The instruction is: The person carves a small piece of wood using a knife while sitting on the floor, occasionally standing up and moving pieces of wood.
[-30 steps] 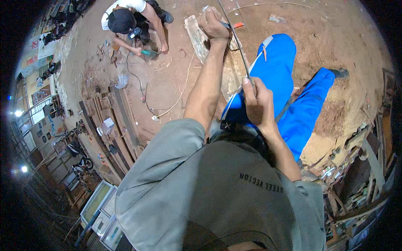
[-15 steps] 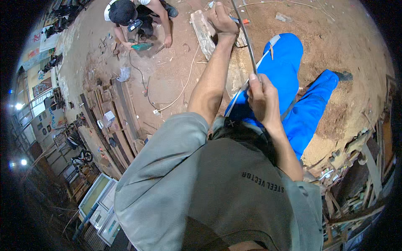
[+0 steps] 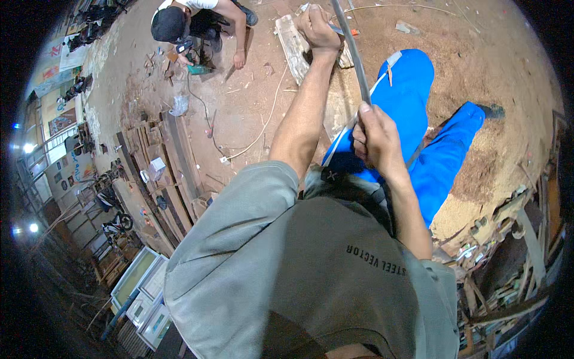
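Observation:
My right hand (image 3: pixel 378 134) is closed round the lower end of a long, narrow grey metal strip (image 3: pixel 357 57), thumb on top. The strip slants up past my left hand and leaves the view at the top edge. My left hand (image 3: pixel 320 30) is a closed fist beside the strip, above a rough, pale wood block (image 3: pixel 291 51). Something small and blue shows at the fist's right side; what the fist holds is hidden. My bent knee in blue trousers (image 3: pixel 406 84) is just right of the strip, with a thin wood sliver (image 3: pixel 390 75) on it.
At the upper left a co-worker (image 3: pixel 170 24) crouches with a green power tool (image 3: pixel 199 69); its cord runs across the floor. Long boards (image 3: pixel 158 161) lie at the left. Sawdust (image 3: pixel 478 161) covers the ground at the right, near piled scrap wood (image 3: pixel 508 263).
The metal strip has turned, showing a wider face, and my right hand has rolled slightly with it. My left fist is nearly still. The co-worker's green tool has shifted a little left.

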Tool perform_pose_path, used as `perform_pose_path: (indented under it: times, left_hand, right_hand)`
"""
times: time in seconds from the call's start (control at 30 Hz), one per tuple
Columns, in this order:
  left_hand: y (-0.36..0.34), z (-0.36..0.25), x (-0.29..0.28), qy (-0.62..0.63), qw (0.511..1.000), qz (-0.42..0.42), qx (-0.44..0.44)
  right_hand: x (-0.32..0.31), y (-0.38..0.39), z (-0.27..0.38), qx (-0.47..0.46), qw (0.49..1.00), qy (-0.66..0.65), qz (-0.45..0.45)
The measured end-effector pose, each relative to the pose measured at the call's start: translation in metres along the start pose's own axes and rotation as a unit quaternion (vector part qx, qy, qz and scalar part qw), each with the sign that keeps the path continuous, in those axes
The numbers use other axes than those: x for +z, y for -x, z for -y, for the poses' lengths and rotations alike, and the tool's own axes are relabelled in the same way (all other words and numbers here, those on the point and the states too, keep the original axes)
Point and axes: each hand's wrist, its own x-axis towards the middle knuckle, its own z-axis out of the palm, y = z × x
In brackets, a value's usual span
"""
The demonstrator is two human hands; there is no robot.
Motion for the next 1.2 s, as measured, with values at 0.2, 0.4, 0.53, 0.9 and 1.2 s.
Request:
perform_pose_path:
  times: [0.2, 0.4, 0.53, 0.9, 1.2]
  left_hand:
    - [0.003, -0.014, 0.010, -0.135, 0.986, -0.005, 0.102]
    - [0.001, -0.009, -0.001, -0.157, 0.986, -0.012, 0.047]
    - [0.005, -0.015, 0.003, -0.118, 0.992, -0.032, 0.027]
    - [0.008, -0.032, 0.020, -0.189, 0.980, -0.019, 0.064]
    - [0.001, -0.015, 0.022, -0.189, 0.979, 0.002, 0.071]
  right_hand:
    - [-0.006, 0.008, 0.021, -0.160, 0.913, 0.357, -0.111]
    - [-0.004, 0.013, 0.039, 0.060, 0.995, -0.072, 0.019]
    - [0.003, 0.042, 0.061, 0.028, 0.992, -0.126, 0.011]
    - [0.000, 0.002, -0.021, -0.354, 0.851, 0.377, -0.095]
    - [0.006, 0.013, 0.031, 0.126, 0.953, -0.251, 0.115]
